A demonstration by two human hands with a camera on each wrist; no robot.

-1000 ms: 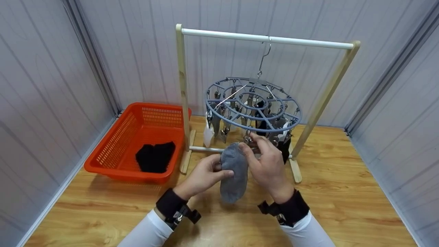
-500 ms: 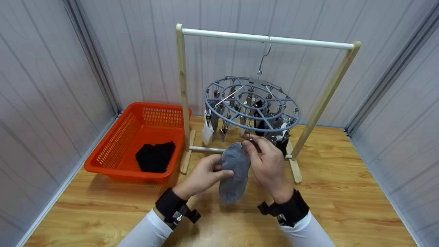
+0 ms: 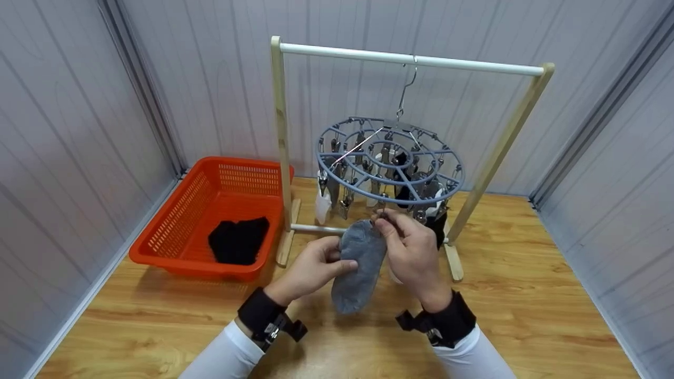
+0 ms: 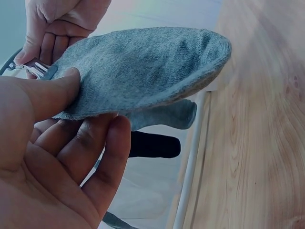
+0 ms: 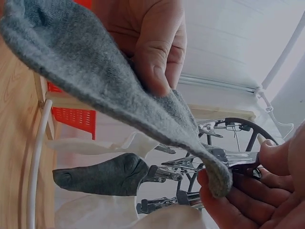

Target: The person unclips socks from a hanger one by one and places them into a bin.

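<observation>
A grey ankle sock (image 3: 358,273) hangs tilted between my hands, its toe down and to the left. My left hand (image 3: 310,268) pinches its side between thumb and fingers. At the sock's upper corner my right hand (image 3: 416,258) squeezes a metal clip (image 5: 245,158) between thumb and fingers. In the right wrist view the clip's mouth overlaps the sock's edge. That clip hangs from the front rim of a round blue-grey drying hanger (image 3: 400,201). Behind, another grey sock (image 5: 102,176) hangs from a clip.
The hanger hooks over the white bar (image 3: 347,52) of a wooden stand. White socks (image 3: 323,208) and dark ones (image 3: 403,192) hang among several clips. To the left is an orange basket (image 3: 142,258) with black fabric (image 3: 239,242) in it. Walls surround the wooden tabletop (image 3: 532,295).
The sock's toe has swung a little left and its upper corner has come right, to the clip. My right fingers have drawn closer together around the clip. My left hand has barely moved.
</observation>
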